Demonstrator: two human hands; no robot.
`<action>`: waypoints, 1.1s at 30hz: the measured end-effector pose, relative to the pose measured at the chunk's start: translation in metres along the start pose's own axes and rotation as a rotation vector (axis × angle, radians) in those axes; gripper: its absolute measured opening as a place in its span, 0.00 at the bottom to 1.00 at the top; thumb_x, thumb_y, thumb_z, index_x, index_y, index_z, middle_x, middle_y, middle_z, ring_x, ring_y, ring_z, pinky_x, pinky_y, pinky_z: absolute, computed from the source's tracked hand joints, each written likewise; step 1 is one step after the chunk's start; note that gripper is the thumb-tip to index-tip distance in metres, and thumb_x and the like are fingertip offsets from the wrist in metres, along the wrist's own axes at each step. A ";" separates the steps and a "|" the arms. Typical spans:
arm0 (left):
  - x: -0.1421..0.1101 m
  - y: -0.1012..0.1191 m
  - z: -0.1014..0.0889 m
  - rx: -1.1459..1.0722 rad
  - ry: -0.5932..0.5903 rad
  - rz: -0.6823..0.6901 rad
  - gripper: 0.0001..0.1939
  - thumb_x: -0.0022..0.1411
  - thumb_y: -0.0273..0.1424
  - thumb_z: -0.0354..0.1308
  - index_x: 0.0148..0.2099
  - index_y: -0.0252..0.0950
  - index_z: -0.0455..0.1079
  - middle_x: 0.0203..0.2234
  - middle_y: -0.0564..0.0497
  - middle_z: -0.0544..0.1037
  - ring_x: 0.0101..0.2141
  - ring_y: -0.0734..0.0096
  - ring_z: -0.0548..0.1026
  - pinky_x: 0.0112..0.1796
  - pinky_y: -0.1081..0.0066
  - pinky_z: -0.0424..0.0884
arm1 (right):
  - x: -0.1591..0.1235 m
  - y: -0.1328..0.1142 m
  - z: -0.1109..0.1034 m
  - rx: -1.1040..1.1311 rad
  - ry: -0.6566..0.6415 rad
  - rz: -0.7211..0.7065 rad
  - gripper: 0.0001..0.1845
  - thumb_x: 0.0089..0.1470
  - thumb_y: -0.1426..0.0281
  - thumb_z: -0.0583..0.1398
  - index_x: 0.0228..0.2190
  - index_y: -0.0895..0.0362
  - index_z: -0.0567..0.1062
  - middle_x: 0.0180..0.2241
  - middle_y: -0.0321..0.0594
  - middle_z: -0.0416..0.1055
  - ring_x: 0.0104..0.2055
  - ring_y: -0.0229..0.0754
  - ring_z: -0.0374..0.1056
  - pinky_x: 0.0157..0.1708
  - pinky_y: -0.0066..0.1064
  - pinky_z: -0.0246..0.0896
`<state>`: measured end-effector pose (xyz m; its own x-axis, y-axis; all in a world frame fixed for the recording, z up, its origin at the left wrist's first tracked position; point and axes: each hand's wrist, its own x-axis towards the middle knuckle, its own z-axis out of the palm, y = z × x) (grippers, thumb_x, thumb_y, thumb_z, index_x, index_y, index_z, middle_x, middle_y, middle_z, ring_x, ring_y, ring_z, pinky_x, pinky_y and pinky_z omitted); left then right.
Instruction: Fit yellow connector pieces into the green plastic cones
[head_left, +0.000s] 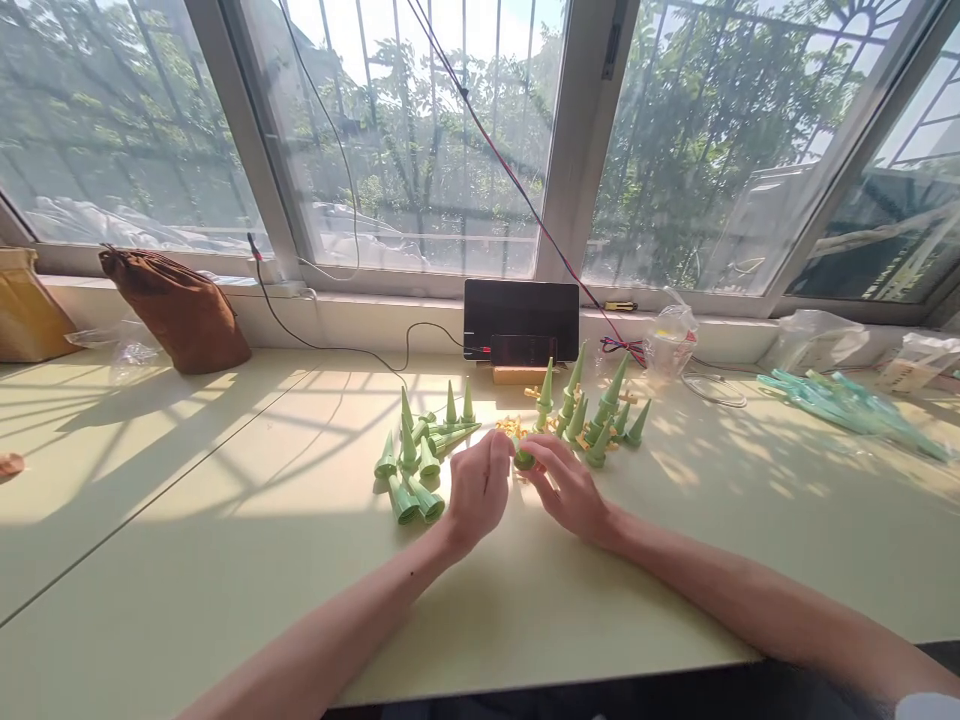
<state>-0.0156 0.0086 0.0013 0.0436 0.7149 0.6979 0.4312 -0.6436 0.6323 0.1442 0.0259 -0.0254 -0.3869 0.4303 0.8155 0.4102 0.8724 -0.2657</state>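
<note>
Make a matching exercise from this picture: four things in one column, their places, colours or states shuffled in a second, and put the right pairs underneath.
Column one
1. cones
2. drawstring bag
3. tablet
4. right hand

Column two
A. brown, at the left by the windowsill
B. fingers at a green part
C. propped up near the window, its screen dark
D. some upright, some lying, on the table

Right pairs: 1-D, 2-A, 3-C, 4-B
</note>
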 end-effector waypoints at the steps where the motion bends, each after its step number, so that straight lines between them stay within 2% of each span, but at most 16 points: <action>1: 0.001 0.000 0.001 0.009 -0.007 -0.075 0.18 0.70 0.34 0.40 0.28 0.37 0.60 0.17 0.56 0.63 0.19 0.76 0.62 0.24 0.74 0.59 | -0.004 0.001 0.001 -0.001 -0.001 0.004 0.19 0.62 0.76 0.53 0.54 0.52 0.62 0.48 0.45 0.66 0.46 0.41 0.67 0.40 0.32 0.70; 4: 0.004 0.001 0.003 -0.039 -0.084 -0.210 0.14 0.69 0.38 0.43 0.32 0.38 0.59 0.18 0.57 0.63 0.18 0.77 0.63 0.21 0.75 0.58 | -0.007 0.004 0.004 -0.002 0.026 0.024 0.20 0.62 0.74 0.55 0.54 0.51 0.62 0.50 0.45 0.66 0.42 0.39 0.69 0.38 0.32 0.71; 7: 0.003 0.001 0.005 -0.125 -0.173 -0.260 0.12 0.69 0.40 0.44 0.36 0.38 0.58 0.20 0.58 0.65 0.17 0.78 0.64 0.19 0.77 0.57 | -0.004 0.005 0.006 0.034 0.016 0.028 0.21 0.61 0.72 0.56 0.54 0.51 0.60 0.49 0.45 0.67 0.38 0.38 0.69 0.35 0.32 0.71; 12: 0.001 0.001 0.005 -0.164 -0.253 -0.224 0.11 0.68 0.41 0.46 0.42 0.39 0.58 0.25 0.57 0.69 0.17 0.78 0.67 0.19 0.77 0.60 | -0.002 0.004 0.006 0.047 0.028 0.024 0.21 0.60 0.73 0.56 0.53 0.51 0.60 0.48 0.44 0.67 0.37 0.38 0.68 0.37 0.34 0.70; 18: 0.001 -0.002 0.006 -0.094 -0.273 -0.223 0.11 0.67 0.41 0.47 0.44 0.39 0.59 0.28 0.55 0.70 0.19 0.78 0.69 0.20 0.77 0.62 | -0.002 0.005 0.006 0.026 -0.020 0.030 0.21 0.59 0.74 0.56 0.52 0.51 0.60 0.47 0.44 0.66 0.41 0.40 0.69 0.39 0.35 0.70; 22: 0.003 0.001 0.005 -0.110 -0.240 -0.267 0.11 0.66 0.41 0.48 0.44 0.39 0.60 0.28 0.55 0.70 0.18 0.79 0.69 0.19 0.78 0.62 | -0.001 0.002 0.007 0.030 -0.032 0.074 0.20 0.59 0.73 0.55 0.52 0.52 0.59 0.49 0.45 0.65 0.42 0.40 0.69 0.38 0.34 0.70; 27: 0.008 0.001 0.002 -0.151 -0.090 -0.381 0.11 0.66 0.39 0.47 0.44 0.38 0.60 0.25 0.56 0.69 0.15 0.79 0.66 0.17 0.77 0.61 | -0.001 -0.006 0.005 -0.090 -0.052 0.203 0.18 0.60 0.72 0.53 0.51 0.54 0.60 0.49 0.47 0.65 0.38 0.39 0.69 0.36 0.33 0.69; 30: 0.009 0.000 0.002 -0.176 -0.036 -0.406 0.11 0.66 0.40 0.48 0.45 0.38 0.59 0.26 0.56 0.68 0.14 0.80 0.64 0.15 0.77 0.60 | 0.001 -0.010 0.002 -0.247 -0.170 0.251 0.14 0.61 0.72 0.50 0.49 0.56 0.64 0.50 0.48 0.66 0.41 0.42 0.70 0.34 0.32 0.68; 33: 0.008 0.002 0.003 -0.164 -0.060 -0.383 0.10 0.66 0.39 0.48 0.44 0.39 0.59 0.26 0.56 0.68 0.15 0.81 0.64 0.16 0.78 0.59 | 0.004 -0.013 -0.001 -0.397 -0.317 0.296 0.18 0.63 0.72 0.48 0.53 0.56 0.63 0.56 0.49 0.63 0.42 0.44 0.72 0.32 0.32 0.68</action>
<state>-0.0114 0.0135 0.0071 -0.0370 0.9225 0.3843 0.2773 -0.3600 0.8908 0.1385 0.0161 -0.0180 -0.4116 0.7440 0.5263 0.7929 0.5771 -0.1958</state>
